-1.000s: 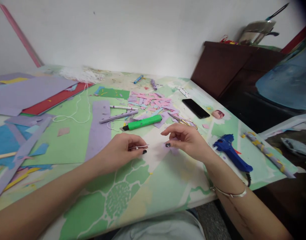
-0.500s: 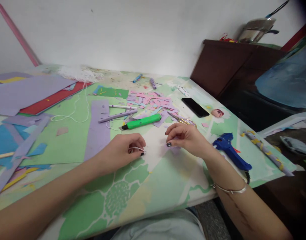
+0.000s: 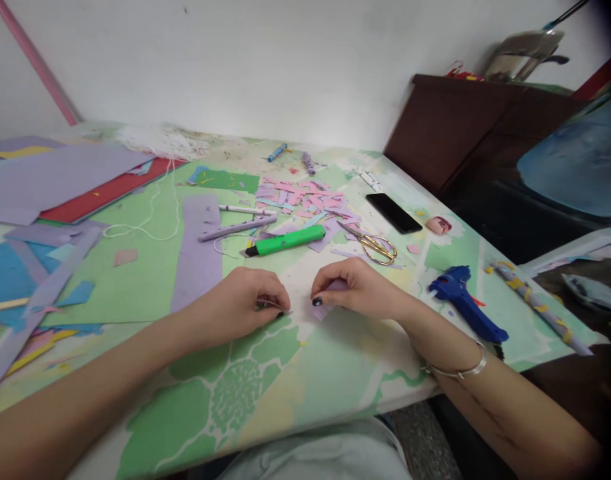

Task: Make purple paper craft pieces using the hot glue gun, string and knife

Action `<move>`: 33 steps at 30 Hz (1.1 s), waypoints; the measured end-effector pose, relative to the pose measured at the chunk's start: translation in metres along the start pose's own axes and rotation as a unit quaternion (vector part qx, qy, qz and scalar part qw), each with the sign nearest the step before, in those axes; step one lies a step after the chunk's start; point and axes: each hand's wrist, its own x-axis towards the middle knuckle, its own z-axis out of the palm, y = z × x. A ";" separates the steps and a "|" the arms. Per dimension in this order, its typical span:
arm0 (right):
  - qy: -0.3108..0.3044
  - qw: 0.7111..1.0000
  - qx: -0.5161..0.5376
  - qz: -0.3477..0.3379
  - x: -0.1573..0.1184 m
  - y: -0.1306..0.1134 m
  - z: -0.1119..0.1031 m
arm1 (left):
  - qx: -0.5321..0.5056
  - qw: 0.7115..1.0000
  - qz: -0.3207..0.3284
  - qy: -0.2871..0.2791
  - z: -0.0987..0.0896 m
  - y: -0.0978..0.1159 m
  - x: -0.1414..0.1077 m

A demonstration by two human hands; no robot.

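Observation:
Pinched between the thumb and fingers of my left hand (image 3: 255, 300) is a thin white string (image 3: 270, 303), its end poking out toward the right. My right hand (image 3: 358, 290), just across a small gap, has thumb and forefinger pressed together; a small pale purple paper piece (image 3: 320, 312) shows at its fingertips. Beyond the hands lie a green utility knife (image 3: 290, 241), gold-handled scissors (image 3: 378, 248), a purple paper roll (image 3: 238, 229) and a white pen (image 3: 248, 210).
Pink paper scraps (image 3: 305, 198) lie at the middle back. On the right are a black phone (image 3: 394, 213), a blue glue gun (image 3: 468, 307) and a decorated purple stick (image 3: 540, 307). White yarn (image 3: 160, 141) and coloured sheets (image 3: 60, 177) cover the left.
My right hand has moved left, closer to my left hand, bringing the purple paper at its fingertips. The scissors' handles now show fully. My left hand has barely moved.

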 end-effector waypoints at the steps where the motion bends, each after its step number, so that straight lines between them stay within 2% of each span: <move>1: -0.004 1.000 -0.002 0.005 0.000 -0.002 -0.001 | 0.007 1.000 0.011 -0.003 0.000 -0.001 0.000; 4: -0.032 0.999 -0.006 0.016 -0.001 -0.008 -0.003 | 0.019 0.999 0.038 -0.011 0.000 -0.004 -0.002; 9: -0.054 0.998 -0.005 0.018 0.006 -0.016 0.002 | 0.019 0.999 0.039 -0.012 0.000 -0.002 -0.003; 13: -0.056 0.998 -0.021 0.009 0.017 -0.011 0.009 | 0.033 0.999 0.024 0.000 0.002 -0.001 -0.004; 18: -0.066 0.998 -0.005 0.009 0.025 -0.005 0.010 | 0.042 0.998 0.050 -0.005 0.004 -0.003 -0.003; 25: -0.073 0.996 0.005 0.045 0.022 -0.009 0.006 | 0.059 0.997 0.056 0.007 0.007 -0.004 -0.002; 33: -0.071 0.996 0.008 0.061 0.014 -0.002 0.013 | 0.063 0.997 0.034 0.019 0.009 -0.003 -0.002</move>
